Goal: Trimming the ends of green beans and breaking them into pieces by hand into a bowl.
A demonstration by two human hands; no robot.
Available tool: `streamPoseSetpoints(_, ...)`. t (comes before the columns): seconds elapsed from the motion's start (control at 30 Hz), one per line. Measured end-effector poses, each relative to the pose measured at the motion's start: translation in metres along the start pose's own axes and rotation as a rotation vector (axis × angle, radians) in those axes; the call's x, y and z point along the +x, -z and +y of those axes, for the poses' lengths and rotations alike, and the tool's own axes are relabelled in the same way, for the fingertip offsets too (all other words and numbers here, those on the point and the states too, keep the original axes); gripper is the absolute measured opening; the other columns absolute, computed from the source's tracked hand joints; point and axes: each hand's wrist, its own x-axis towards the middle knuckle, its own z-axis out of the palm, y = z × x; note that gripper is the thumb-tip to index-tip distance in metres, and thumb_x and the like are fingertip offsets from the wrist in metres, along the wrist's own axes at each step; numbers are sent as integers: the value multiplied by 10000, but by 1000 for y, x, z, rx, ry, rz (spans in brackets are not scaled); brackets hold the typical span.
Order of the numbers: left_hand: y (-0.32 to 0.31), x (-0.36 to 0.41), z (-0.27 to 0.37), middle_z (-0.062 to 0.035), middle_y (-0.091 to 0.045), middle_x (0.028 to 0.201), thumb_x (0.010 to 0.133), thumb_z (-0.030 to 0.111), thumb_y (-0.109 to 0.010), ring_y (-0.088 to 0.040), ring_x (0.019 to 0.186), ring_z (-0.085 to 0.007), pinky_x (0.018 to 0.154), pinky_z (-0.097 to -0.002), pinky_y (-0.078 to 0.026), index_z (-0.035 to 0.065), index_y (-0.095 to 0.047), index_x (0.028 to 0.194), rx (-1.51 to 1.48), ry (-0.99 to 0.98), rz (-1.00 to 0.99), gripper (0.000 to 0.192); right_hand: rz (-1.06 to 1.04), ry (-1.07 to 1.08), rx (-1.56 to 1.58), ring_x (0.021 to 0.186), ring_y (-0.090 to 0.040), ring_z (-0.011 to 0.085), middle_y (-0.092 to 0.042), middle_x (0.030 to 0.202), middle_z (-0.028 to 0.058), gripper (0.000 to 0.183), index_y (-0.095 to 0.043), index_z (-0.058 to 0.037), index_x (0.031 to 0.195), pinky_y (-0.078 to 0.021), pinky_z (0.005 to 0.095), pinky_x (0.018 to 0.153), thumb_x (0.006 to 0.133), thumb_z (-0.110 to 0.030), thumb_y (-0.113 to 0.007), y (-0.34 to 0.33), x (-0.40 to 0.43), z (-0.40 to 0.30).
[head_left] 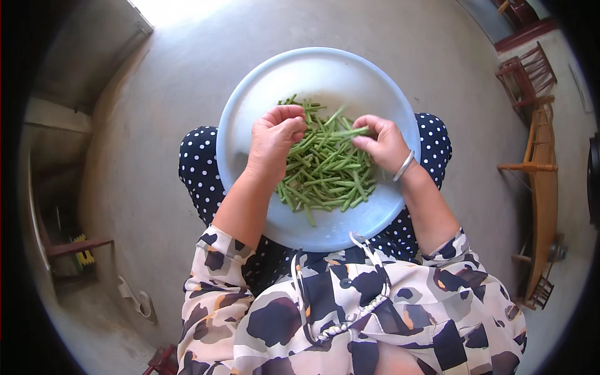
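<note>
A round light-blue plastic basin [307, 234] rests across the lap. In it lies a loose heap of cut green bean pieces [323, 173]. My right hand [382, 143], with a pale bangle [404, 165] at the wrist, pinches green bean pieces [347, 133] between thumb and fingers above the heap's right side. Over the left side of the heap is my left hand [276, 136], its thumb and fingertips drawn together. Whether anything small sits in that pinch cannot be seen.
Knees in polka-dot trousers [433, 145] flank the basin. Along the right stand a long wooden bench [543, 201] and a dark red chair [520, 79]. A white looped object [140, 302] lies on the concrete floor [154, 187] at lower left. An open doorway [180, 11] glows at the top.
</note>
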Motion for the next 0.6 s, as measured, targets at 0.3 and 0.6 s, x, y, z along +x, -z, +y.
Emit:
streamPoseSetpoints(0.3, -36, -10, -4, -73, -581, 942, 833, 162, -560, -564, 772, -101, 629, -233, -509, -6, -482, 1122, -43, 169, -429, 343, -163, -176, 1004, 842, -596, 185, -572, 989, 108, 251, -467, 29, 1069, -526, 306, 645, 836, -54, -510, 7, -6, -17)
streamPoseSetpoints(0.6, -36, -5, -11, -16, -579, 792, 831, 149, -566, -532, 688, -66, 597, -203, -446, 38, -562, 888, 35, 128, -243, 125, -97, -195, 935, 760, -583, 155, -561, 888, 72, 194, -510, 27, 991, -531, 314, 654, 800, -7, -520, 1, -9, -13)
